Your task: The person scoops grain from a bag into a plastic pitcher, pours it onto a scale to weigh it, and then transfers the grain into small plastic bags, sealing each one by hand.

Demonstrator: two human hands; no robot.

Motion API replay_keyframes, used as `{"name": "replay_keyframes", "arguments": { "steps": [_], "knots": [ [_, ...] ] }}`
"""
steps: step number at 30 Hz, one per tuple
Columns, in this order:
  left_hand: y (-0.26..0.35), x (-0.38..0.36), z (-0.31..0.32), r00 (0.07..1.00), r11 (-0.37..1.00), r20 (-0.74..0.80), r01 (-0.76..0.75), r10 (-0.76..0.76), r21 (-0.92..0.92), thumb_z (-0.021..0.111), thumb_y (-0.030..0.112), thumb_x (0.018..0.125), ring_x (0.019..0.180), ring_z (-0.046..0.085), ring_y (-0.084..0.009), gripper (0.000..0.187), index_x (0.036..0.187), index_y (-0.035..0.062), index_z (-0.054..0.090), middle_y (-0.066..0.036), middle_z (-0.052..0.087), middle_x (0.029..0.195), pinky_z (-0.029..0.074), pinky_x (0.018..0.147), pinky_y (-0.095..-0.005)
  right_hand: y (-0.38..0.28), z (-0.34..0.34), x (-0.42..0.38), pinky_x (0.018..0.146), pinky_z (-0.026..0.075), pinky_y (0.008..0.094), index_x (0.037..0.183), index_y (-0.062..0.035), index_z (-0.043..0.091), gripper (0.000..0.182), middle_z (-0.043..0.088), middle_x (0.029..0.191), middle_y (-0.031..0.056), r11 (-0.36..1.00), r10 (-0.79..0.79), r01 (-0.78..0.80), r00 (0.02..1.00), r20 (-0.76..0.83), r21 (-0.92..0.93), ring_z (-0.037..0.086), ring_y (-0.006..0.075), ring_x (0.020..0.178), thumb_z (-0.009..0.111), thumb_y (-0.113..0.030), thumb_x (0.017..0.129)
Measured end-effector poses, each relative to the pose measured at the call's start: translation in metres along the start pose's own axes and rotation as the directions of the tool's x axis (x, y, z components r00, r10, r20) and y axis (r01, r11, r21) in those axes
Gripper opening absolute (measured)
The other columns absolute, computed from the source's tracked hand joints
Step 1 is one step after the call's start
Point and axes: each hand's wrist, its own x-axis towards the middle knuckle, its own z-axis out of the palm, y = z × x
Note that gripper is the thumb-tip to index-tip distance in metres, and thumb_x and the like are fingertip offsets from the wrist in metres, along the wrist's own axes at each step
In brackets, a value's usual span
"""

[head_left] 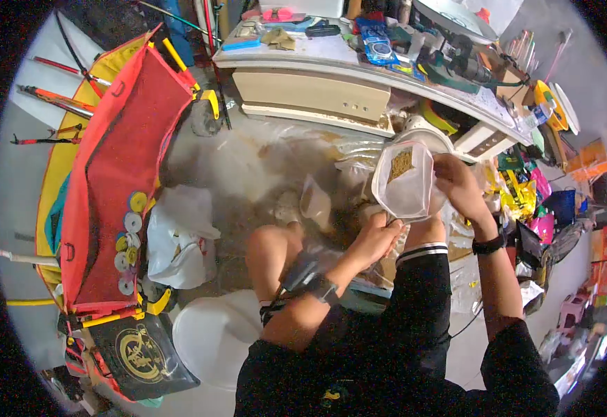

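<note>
I hold a clear plastic bag [406, 182] up in front of me with both hands. It has a small brownish-yellow piece [400, 164] inside near the top. My left hand [376, 240] pinches the bag's lower left corner. My right hand [458, 186] grips its right edge. A dark watch sits on each wrist. Below the bag lie more clear plastic bags [315, 201] on the floor near my bent knee [270, 248].
A cluttered white desk [331, 87] stands ahead, with tools and a blue package on it. A red and yellow folded frame [109, 174] leans at the left. White plastic bags [178, 240] and a white stool [213, 333] sit nearby. Colourful packages [526, 194] pile up at the right.
</note>
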Motion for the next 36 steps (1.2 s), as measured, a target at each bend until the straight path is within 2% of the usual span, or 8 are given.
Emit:
{"name": "replay_keyframes", "arguments": {
  "steps": [5,8,11,15,18,31,33,36],
  "knots": [
    [0.002,0.000,0.004,1.000,0.988,-0.028,-0.001,0.005,0.153,0.046,0.017,0.091,0.046,0.043,-0.0102,0.020,0.088,-0.0010,0.055,-0.001,0.048,0.057,0.036,0.043,-0.0291,0.012,0.019,-0.001,0.088,0.047,0.0369,0.136,-0.0016,0.010,0.089,0.058,0.107,0.0240,0.768,0.075,-0.010,0.994,0.075,-0.640,0.056,0.0329,0.106,0.071,-0.014,0.072],
    [0.001,0.001,0.002,0.998,0.980,-0.060,0.009,0.003,0.201,0.048,0.018,0.090,0.045,0.045,-0.0119,0.020,0.086,-0.0003,0.056,-0.002,0.049,0.056,0.037,0.044,-0.0303,0.003,0.031,0.003,0.090,0.045,0.0384,0.135,-0.0009,0.020,0.085,0.057,0.110,0.0224,0.965,-0.041,0.063,0.995,0.090,-0.254,0.054,0.0344,0.108,0.074,-0.016,0.070],
    [-0.004,-0.002,-0.001,0.997,0.971,-0.068,-0.007,0.024,0.238,0.049,0.018,0.088,0.043,0.045,-0.0140,0.019,0.084,0.0002,0.056,-0.002,0.048,0.055,0.038,0.044,-0.0319,0.121,0.030,0.001,0.093,0.042,0.0385,0.129,-0.0022,0.037,0.073,0.055,0.116,0.0185,0.900,-0.164,0.272,0.936,0.312,-0.342,0.053,0.0325,0.110,0.075,-0.018,0.069],
    [-0.010,-0.004,-0.005,0.996,0.970,-0.086,0.049,-0.030,0.238,0.046,0.022,0.093,0.041,0.038,-0.0086,0.023,0.082,0.0030,0.054,0.001,0.044,0.057,0.030,0.037,-0.0244,0.078,0.057,0.004,0.092,0.042,0.0369,0.116,-0.0045,0.053,0.055,0.058,0.112,0.0153,0.918,-0.174,0.208,0.976,0.129,-0.338,0.055,0.0292,0.107,0.075,-0.021,0.068],
    [-0.011,-0.002,-0.007,0.997,0.982,-0.068,0.054,-0.042,0.179,0.045,0.021,0.093,0.041,0.038,-0.0083,0.023,0.082,0.0029,0.054,0.001,0.044,0.057,0.030,0.037,-0.0246,0.028,0.067,0.003,0.090,0.044,0.0357,0.117,-0.0032,0.052,0.059,0.060,0.110,0.0155,0.985,0.039,-0.031,0.998,0.048,-0.170,0.057,0.0285,0.104,0.076,-0.019,0.066],
    [-0.013,0.000,-0.007,0.993,0.953,-0.104,-0.026,0.060,0.303,0.045,0.023,0.094,0.041,0.036,-0.0079,0.025,0.085,0.0011,0.054,0.003,0.042,0.054,0.030,0.036,-0.0257,0.038,0.072,-0.005,0.082,0.046,0.0323,0.106,-0.0017,0.056,0.042,0.061,0.101,0.0082,0.972,-0.179,0.189,0.980,0.082,-0.140,0.058,0.0207,0.093,0.072,-0.006,0.067],
    [-0.013,0.000,-0.010,0.992,0.933,-0.088,-0.053,0.090,0.357,0.046,0.022,0.093,0.040,0.036,-0.0082,0.024,0.084,0.0014,0.054,0.003,0.042,0.054,0.030,0.036,-0.0260,0.031,0.070,-0.001,0.080,0.046,0.0309,0.103,-0.0023,0.058,0.047,0.061,0.100,0.0043,0.978,0.159,-0.180,0.972,0.175,0.109,0.057,0.0168,0.092,0.073,0.000,0.058],
    [-0.018,-0.001,-0.012,0.993,0.938,-0.079,-0.061,0.093,0.341,0.046,0.022,0.093,0.040,0.037,-0.0085,0.024,0.083,0.0020,0.055,0.003,0.042,0.053,0.029,0.036,-0.0264,0.016,0.068,0.005,0.077,0.047,0.0294,0.101,-0.0029,0.060,0.052,0.062,0.094,0.0021,0.971,0.217,-0.235,0.941,0.259,0.038,0.057,0.0163,0.088,0.073,0.004,0.051]
  ]
}}
